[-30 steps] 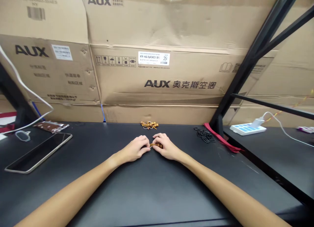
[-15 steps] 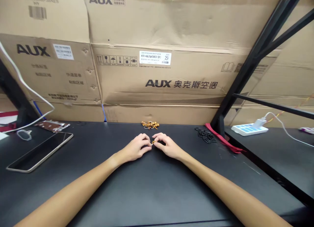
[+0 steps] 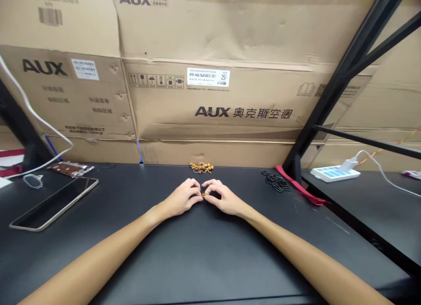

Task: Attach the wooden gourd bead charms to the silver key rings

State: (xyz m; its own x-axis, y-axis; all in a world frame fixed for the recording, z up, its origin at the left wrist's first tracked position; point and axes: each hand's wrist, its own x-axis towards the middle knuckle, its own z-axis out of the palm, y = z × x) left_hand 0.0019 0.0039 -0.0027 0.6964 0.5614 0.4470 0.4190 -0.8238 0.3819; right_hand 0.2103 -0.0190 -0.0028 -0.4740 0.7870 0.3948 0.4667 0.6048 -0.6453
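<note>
A small orange cord keychain (image 3: 203, 195) sits between my two hands, mostly covered by the fingertips. My left hand (image 3: 183, 198) pinches it from one side, thumb and index finger closed together. From the other side my right hand (image 3: 224, 197) has thumb and index finger on it, with the remaining fingers curled above. Both hands are low over the black table (image 3: 197, 252). Just behind them lies a pile of keychains (image 3: 201, 167) with round orange-brown beads, orange cords and metal rings.
Black oval links (image 3: 277, 182) lie in a heap at right, beside a red strap (image 3: 301, 186) and a black metal frame (image 3: 296, 170). A phone (image 3: 55, 204) and a brown packet (image 3: 71, 168) lie at left. A power strip (image 3: 334, 173) stands far right. Cardboard boxes (image 3: 210, 46) wall the back.
My right fingertips have shifted slightly left and down, closer to the left ones. The orange cord now shows lower between them; the pale ring seen there before is hidden.
</note>
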